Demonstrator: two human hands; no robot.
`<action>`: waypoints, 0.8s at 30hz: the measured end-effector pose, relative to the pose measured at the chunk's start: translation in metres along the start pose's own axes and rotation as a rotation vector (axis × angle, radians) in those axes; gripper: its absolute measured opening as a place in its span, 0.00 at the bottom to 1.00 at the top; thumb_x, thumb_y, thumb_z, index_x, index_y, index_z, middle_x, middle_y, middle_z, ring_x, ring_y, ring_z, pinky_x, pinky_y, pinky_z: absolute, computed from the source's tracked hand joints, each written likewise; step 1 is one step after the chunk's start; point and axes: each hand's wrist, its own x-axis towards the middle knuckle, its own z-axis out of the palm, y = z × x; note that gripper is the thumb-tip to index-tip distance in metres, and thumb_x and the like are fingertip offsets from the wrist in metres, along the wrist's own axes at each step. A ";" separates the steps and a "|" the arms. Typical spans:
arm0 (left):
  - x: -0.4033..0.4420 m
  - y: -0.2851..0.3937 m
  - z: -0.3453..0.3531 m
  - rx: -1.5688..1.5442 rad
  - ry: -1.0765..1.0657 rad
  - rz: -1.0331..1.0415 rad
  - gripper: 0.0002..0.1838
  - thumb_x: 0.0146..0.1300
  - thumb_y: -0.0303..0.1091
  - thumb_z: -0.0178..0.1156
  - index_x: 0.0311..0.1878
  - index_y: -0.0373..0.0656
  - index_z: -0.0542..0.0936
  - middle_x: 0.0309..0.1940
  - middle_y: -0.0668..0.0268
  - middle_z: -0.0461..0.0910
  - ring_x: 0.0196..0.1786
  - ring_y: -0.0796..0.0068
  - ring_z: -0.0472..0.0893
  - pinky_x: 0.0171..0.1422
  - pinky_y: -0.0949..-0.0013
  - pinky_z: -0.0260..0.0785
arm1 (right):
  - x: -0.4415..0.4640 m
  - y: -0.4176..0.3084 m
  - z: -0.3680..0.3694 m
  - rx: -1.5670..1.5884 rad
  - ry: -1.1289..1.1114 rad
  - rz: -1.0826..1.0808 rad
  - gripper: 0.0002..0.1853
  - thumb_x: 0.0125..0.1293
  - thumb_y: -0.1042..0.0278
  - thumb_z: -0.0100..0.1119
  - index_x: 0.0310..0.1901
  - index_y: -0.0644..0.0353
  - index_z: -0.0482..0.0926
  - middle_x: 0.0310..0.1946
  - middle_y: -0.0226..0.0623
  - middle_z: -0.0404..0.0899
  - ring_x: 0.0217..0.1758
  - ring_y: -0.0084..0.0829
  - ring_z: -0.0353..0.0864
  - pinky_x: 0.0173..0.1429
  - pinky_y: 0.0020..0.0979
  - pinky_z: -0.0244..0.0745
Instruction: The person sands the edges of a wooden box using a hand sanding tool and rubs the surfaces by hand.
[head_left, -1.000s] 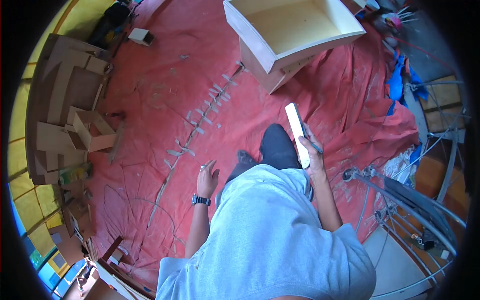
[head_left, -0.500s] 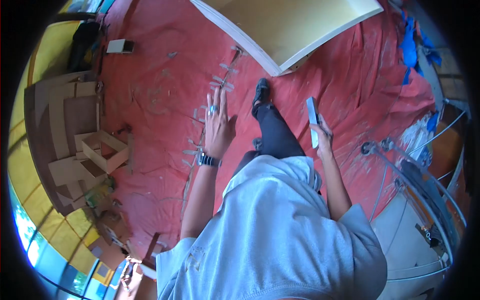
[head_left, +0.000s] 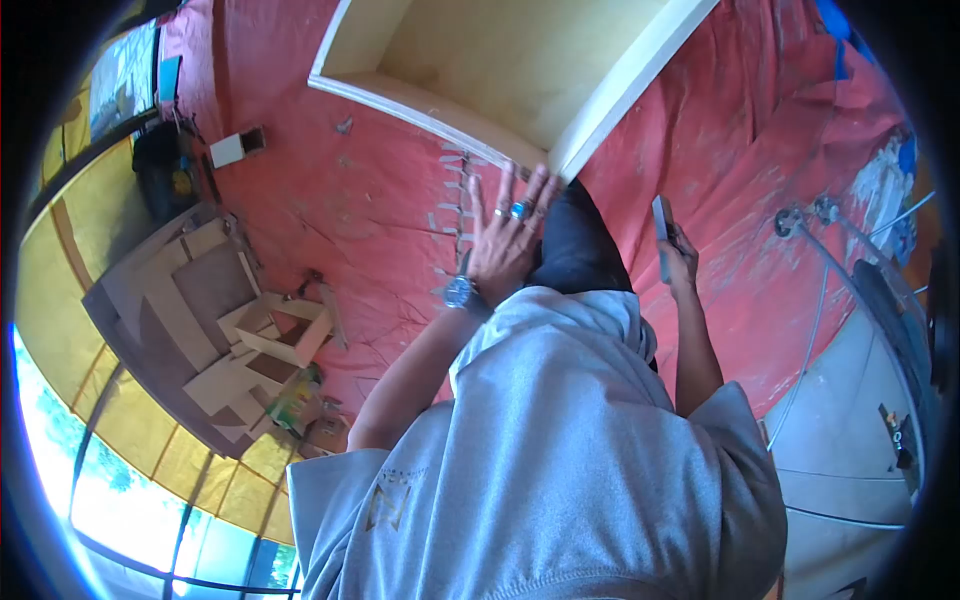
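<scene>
A large open wooden box (head_left: 450,110), pale inside with whitish edges, stands in front of me at the top of the view. My left hand (head_left: 505,245), wearing rings and a wristwatch (head_left: 461,292), is spread out with its fingertips at the box's near corner; whether they touch it I cannot tell. Off to the right, my right hand (head_left: 681,262) grips a flat, narrow grey block (head_left: 661,222), held upright beside my leg and apart from the box.
Red sheeting (head_left: 370,200) covers the floor, with wrinkles and grey tape strips. Cardboard pieces and a small open wooden frame (head_left: 285,335) lie on the left. A small white box (head_left: 228,150) sits at the upper left. Metal tubes (head_left: 850,260) and a pale panel (head_left: 835,440) stand on the right.
The wooden box is nearer and farther left in view. My left hand has moved up and right to its near corner. My right hand still holds the block.
</scene>
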 end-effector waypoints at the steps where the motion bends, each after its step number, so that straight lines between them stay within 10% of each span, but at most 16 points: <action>1: 0.002 0.006 -0.004 0.014 -0.014 0.021 0.53 0.66 0.34 0.66 0.94 0.53 0.56 0.95 0.65 0.52 0.96 0.45 0.46 0.92 0.20 0.28 | 0.001 0.005 0.002 0.021 0.017 0.001 0.31 0.70 0.74 0.70 0.76 0.58 0.83 0.60 0.29 0.88 0.60 0.24 0.85 0.68 0.30 0.77; 15: 0.000 -0.058 -0.008 0.078 0.020 0.223 0.51 0.70 0.28 0.60 0.95 0.59 0.53 0.95 0.69 0.49 0.96 0.51 0.46 0.88 0.11 0.32 | -0.033 0.040 0.080 0.147 0.175 -0.076 0.32 0.69 0.76 0.71 0.76 0.63 0.83 0.56 0.25 0.88 0.53 0.19 0.83 0.61 0.27 0.78; 24: -0.123 -0.367 -0.054 -0.038 0.024 -0.310 0.38 0.70 0.36 0.67 0.83 0.45 0.72 0.87 0.54 0.68 0.88 0.40 0.64 0.88 0.30 0.56 | -0.116 0.035 0.226 0.069 0.196 -0.104 0.32 0.66 0.73 0.69 0.74 0.64 0.83 0.60 0.30 0.89 0.61 0.25 0.86 0.68 0.31 0.79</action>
